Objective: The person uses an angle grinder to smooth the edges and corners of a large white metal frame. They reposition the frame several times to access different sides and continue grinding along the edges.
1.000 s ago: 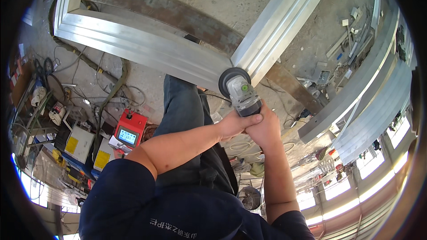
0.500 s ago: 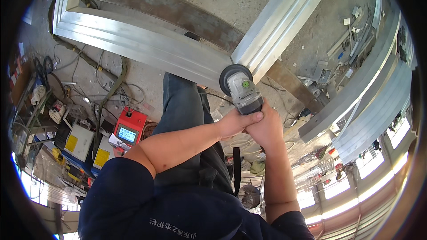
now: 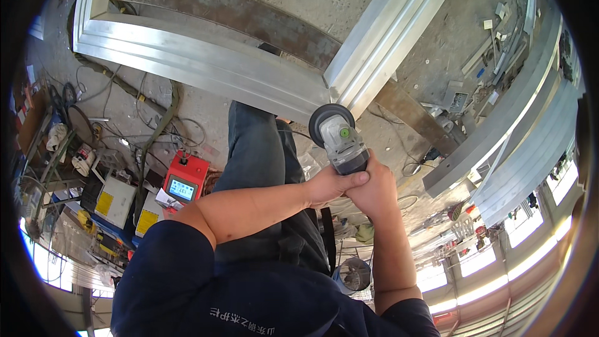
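Note:
An angle grinder (image 3: 343, 147) with a grey head and a round black disc (image 3: 321, 123) is in my two hands. My left hand (image 3: 329, 186) is closed around its rear end from the left, and my right hand (image 3: 378, 188) closes around it from the right; the grip is partly hidden under the fingers. The disc overlaps the near corner of a silver metal frame (image 3: 206, 62), where two grooved profiles meet at a seam. Whether disc and metal touch, I cannot tell.
A rusty steel beam (image 3: 231, 15) runs beneath the frame. To the left stands a red machine (image 3: 186, 173) with a lit screen, among cables and hoses (image 3: 153, 131). Long metal profiles (image 3: 499, 137) lie at the right, with offcuts (image 3: 493, 56) scattered on the floor.
Both hands have drawn the grinder slightly toward my body, so its disc covers less of the frame's corner and more of the seam shows. The grip is the same.

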Demonstrator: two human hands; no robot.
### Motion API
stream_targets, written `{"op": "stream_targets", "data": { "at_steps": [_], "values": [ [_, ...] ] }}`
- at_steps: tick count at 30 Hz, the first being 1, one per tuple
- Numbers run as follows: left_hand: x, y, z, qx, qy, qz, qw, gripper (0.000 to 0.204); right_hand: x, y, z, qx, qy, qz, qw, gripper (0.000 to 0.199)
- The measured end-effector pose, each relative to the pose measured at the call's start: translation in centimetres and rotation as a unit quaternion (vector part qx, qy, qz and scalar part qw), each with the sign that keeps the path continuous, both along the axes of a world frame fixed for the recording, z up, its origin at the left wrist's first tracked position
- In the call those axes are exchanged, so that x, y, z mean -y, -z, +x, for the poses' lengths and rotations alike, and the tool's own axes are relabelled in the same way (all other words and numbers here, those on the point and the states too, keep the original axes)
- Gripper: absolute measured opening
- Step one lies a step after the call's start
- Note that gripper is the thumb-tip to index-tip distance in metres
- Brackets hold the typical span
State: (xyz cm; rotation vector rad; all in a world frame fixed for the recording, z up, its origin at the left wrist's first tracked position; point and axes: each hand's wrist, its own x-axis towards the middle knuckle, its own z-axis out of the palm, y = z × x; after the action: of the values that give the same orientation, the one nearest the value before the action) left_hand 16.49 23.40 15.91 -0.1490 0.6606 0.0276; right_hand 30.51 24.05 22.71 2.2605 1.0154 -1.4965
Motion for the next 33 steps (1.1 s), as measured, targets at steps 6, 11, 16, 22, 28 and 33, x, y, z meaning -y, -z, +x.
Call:
{"op": "stream_targets", "data": {
  "at_steps": [6,11,16,22,28,33],
  "values": [
    [-0.3,0.2,0.0,-0.001,-0.001,-0.020,1.000,0.074,-0.9,0.0,0.0,-0.001,-0.002,-0.004,1.000,0.051],
    [-0.3,0.7,0.1,0.007,0.003,-0.015,1.000,0.074,-1.4,0.1,0.0,0.000,0.004,-0.004,1.000,0.053],
    [-1.0,-0.2,0.3,-0.009,-0.001,-0.007,1.000,0.075,-1.5,-0.2,0.1,-0.002,0.010,-0.001,1.000,0.054],
    [-1.1,-0.7,0.5,-0.010,-0.006,-0.023,1.000,0.075,-2.5,-0.7,0.3,-0.006,-0.001,-0.011,1.000,0.055],
    [-1.3,0.0,0.7,-0.011,0.000,-0.017,1.000,0.075,-3.1,-0.2,0.6,0.000,-0.005,-0.043,0.999,0.055],
    [-1.6,-0.1,0.8,-0.008,0.000,-0.025,1.000,0.075,-3.3,-0.2,0.6,-0.008,-0.003,-0.024,1.000,0.057]
  ]
}}
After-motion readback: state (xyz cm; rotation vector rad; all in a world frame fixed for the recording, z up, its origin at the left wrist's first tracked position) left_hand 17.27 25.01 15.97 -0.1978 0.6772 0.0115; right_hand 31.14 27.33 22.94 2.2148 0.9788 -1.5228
